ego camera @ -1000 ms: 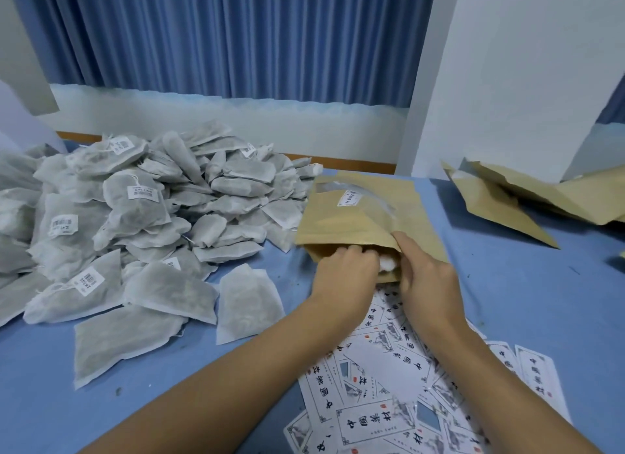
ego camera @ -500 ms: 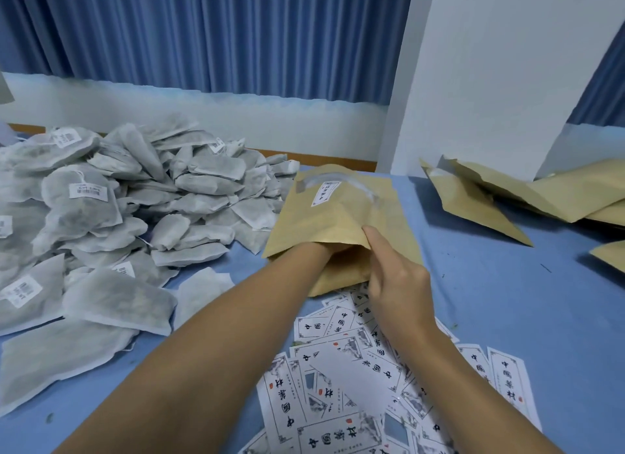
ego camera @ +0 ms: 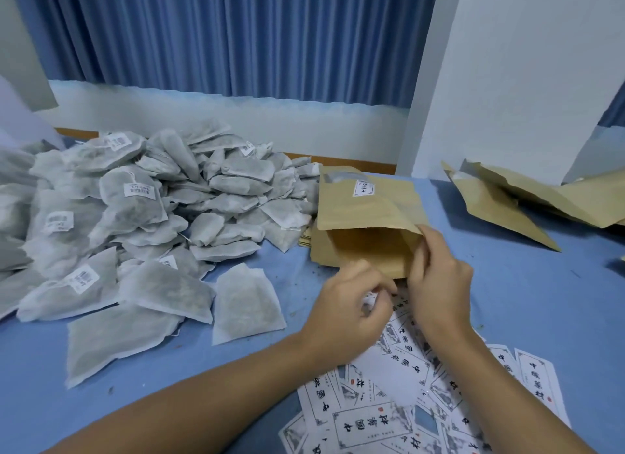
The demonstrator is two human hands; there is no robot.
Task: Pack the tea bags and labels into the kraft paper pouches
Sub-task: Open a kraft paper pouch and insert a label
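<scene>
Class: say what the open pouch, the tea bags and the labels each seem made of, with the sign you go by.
The pouch: matte brown kraft paper; it creases and holds folds. The tea bags: thin whitish non-woven fabric or filter paper, likely; dark contents show through. The labels: smooth white printed paper or thin card; they lie flat.

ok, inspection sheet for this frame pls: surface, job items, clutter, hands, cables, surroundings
surface: blue table cover, a few dark specks.
job's things: kraft pouch with its mouth open toward the person, lying on a stack of flat pouches; tea bag pile at left; printed labels spread along the near edge.
clutter: spare pouches lying loose at right.
grippers: right hand grips the pouch mouth edge; left hand by the mouth, fingers curled, blurred, contents unclear.
cables: nothing seen.
surroundings: blue curtain, white pillar.
</scene>
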